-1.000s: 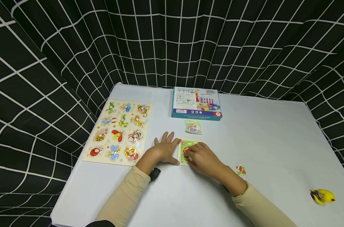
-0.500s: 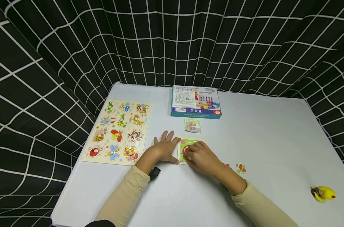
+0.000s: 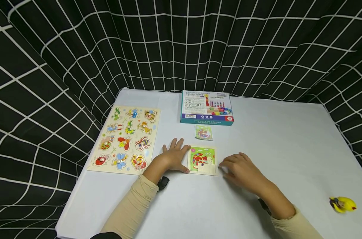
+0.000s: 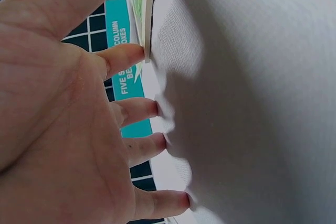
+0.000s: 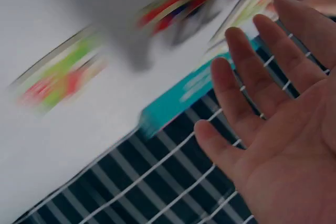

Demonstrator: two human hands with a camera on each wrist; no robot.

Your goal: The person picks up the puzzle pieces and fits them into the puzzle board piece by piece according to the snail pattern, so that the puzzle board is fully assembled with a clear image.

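Observation:
A small square puzzle board lies flat, with joined pieces showing a red and multicoloured figure on green. Its lower right part is bare wood. My left hand lies spread at its left side, forefinger and thumb touching the edge; the other fingertips rest on the cloth in the left wrist view. Just right of the board hovers my right hand, fingers loosely bent and holding nothing. In the right wrist view, a green and red puzzle piece and a red and blue puzzle piece lie blurred on the table; the head view hides them.
Behind the board lies a small picture card, then a teal and white box. A large insect peg puzzle is at the left. At the far right sits a yellow toy duck. A dark gridded curtain surrounds the table.
My right hand has left the puzzle board and moved right, above the loose pieces, uncovering the board's picture and bare corner. My left hand has stayed in place.

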